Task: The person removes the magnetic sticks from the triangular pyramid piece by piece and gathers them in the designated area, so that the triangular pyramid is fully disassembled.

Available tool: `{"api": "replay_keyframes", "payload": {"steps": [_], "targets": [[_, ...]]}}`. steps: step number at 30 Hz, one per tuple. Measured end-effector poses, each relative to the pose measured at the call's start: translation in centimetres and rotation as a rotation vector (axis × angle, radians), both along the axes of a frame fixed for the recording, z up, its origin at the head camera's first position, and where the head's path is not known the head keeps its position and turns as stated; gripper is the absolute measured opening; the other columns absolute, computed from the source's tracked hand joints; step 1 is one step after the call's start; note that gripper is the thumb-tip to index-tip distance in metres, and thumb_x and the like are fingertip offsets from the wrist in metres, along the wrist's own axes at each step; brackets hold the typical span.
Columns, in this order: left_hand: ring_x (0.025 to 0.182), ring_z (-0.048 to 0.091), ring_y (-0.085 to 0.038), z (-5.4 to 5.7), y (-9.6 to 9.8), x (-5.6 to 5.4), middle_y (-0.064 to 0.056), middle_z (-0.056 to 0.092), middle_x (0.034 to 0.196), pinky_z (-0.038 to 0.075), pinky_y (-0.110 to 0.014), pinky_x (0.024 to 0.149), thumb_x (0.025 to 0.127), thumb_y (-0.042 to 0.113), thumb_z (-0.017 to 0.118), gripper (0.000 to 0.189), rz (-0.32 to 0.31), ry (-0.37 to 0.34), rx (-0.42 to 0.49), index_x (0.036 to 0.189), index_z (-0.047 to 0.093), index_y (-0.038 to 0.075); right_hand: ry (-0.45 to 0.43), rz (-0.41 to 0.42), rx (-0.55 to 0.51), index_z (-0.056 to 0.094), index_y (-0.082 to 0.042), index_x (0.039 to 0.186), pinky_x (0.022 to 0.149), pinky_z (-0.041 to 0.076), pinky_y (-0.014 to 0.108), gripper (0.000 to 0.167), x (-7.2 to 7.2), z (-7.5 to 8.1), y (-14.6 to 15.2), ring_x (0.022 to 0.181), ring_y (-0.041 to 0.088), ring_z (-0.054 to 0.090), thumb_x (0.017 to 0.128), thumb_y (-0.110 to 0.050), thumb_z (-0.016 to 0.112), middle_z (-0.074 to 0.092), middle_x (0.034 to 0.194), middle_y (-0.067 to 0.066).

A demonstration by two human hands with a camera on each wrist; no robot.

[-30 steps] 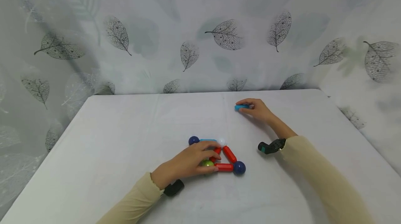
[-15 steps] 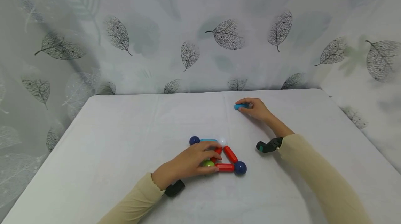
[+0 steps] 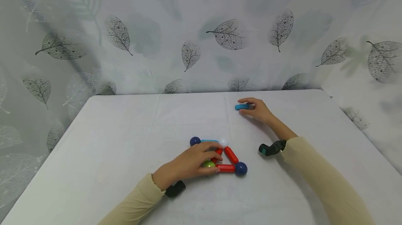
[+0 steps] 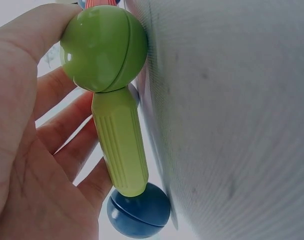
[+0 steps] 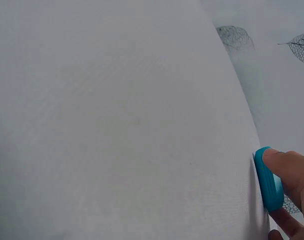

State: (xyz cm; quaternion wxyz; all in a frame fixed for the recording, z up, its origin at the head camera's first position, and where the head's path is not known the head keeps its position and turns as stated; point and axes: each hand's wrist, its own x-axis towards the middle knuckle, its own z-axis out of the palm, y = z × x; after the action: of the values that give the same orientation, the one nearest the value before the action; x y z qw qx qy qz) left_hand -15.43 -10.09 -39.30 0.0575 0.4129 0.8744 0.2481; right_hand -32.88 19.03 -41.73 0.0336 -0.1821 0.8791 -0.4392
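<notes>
My left hand (image 3: 191, 160) curls over a magnetic ball-and-rod frame on the table, its thumb against the green ball (image 4: 104, 47). A yellow-green rod (image 4: 120, 142) joins that ball to a blue ball (image 4: 139, 210). Red rods (image 3: 230, 155) run to a white ball (image 3: 223, 143) and a dark blue ball (image 3: 240, 168). Part of the frame is hidden under the fingers. Farther back, my right hand (image 3: 259, 110) holds a light blue rod (image 3: 242, 107) by thumb and curled fingers, index tip raised above it. In the right wrist view the thumb (image 5: 287, 165) lies on the rod.
White cloth covers the table (image 3: 125, 130), whose far edge lies just behind the right hand. A leaf-patterned curtain (image 3: 204, 33) hangs behind and at the sides. Each wrist carries a black strapped camera (image 3: 272, 148).
The right index fingertip has lifted slightly from the light blue rod, which stays in nearly the same spot. The left hand and the frame hold still.
</notes>
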Motion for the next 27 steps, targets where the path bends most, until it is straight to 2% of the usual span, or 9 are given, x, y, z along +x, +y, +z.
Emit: {"api": "replay_keyframes", "payload": {"steps": [4, 10, 13, 20, 27], "targets": [[0.132, 0.044, -0.017, 0.0, 0.0, 0.0, 0.0, 0.048, 0.143, 0.04, -0.038, 0.107, 0.093, 0.034, 0.067, 0.028, -0.003, 0.004, 0.001, 0.116, 0.069, 0.018, 0.007, -0.022, -0.007, 0.059, -0.003, 0.13, 0.101, 0.036, 0.055, 0.041, 0.5, 0.4, 0.1, 0.123, 0.037, 0.044, 0.092, -0.013, 0.069, 0.053, 0.138, 0.019], [0.131, 0.046, -0.018, -0.1, 0.0, 0.0, -0.001, 0.049, 0.142, 0.04, -0.038, 0.107, 0.092, 0.034, 0.068, 0.028, -0.009, 0.03, 0.008, 0.115, 0.069, 0.018, 0.147, -0.039, -0.026, 0.063, -0.001, 0.124, 0.098, 0.036, 0.055, 0.034, 1.5, 1.0, 0.3, 0.122, 0.036, 0.048, 0.091, -0.01, 0.068, 0.058, 0.132, 0.02], [0.13, 0.046, -0.018, -0.1, 0.0, 0.0, -0.001, 0.049, 0.142, 0.04, -0.038, 0.107, 0.092, 0.034, 0.068, 0.027, -0.012, 0.04, 0.013, 0.115, 0.069, 0.018, 0.187, -0.039, -0.045, 0.065, -0.002, 0.121, 0.095, 0.038, 0.053, 0.031, 2.1, 1.4, 0.3, 0.119, 0.035, 0.049, 0.091, -0.008, 0.068, 0.06, 0.128, 0.019], [0.13, 0.046, -0.018, 0.0, 0.0, 0.1, -0.002, 0.049, 0.142, 0.041, -0.038, 0.106, 0.093, 0.033, 0.067, 0.028, -0.01, 0.027, 0.004, 0.116, 0.069, 0.018, 0.215, 0.012, -0.073, 0.066, -0.003, 0.12, 0.091, 0.041, 0.047, 0.028, 3.8, 2.1, 0.0, 0.117, 0.03, 0.051, 0.092, -0.009, 0.066, 0.062, 0.124, 0.017], [0.131, 0.045, -0.018, 0.1, 0.1, 0.1, -0.002, 0.049, 0.142, 0.041, -0.038, 0.106, 0.093, 0.033, 0.067, 0.028, -0.01, 0.02, 0.0, 0.116, 0.069, 0.018, 0.242, 0.074, -0.082, 0.068, -0.003, 0.119, 0.092, 0.045, 0.047, 0.028, 5.6, 2.3, -0.4, 0.115, 0.027, 0.053, 0.091, -0.008, 0.068, 0.065, 0.12, 0.013]]}}
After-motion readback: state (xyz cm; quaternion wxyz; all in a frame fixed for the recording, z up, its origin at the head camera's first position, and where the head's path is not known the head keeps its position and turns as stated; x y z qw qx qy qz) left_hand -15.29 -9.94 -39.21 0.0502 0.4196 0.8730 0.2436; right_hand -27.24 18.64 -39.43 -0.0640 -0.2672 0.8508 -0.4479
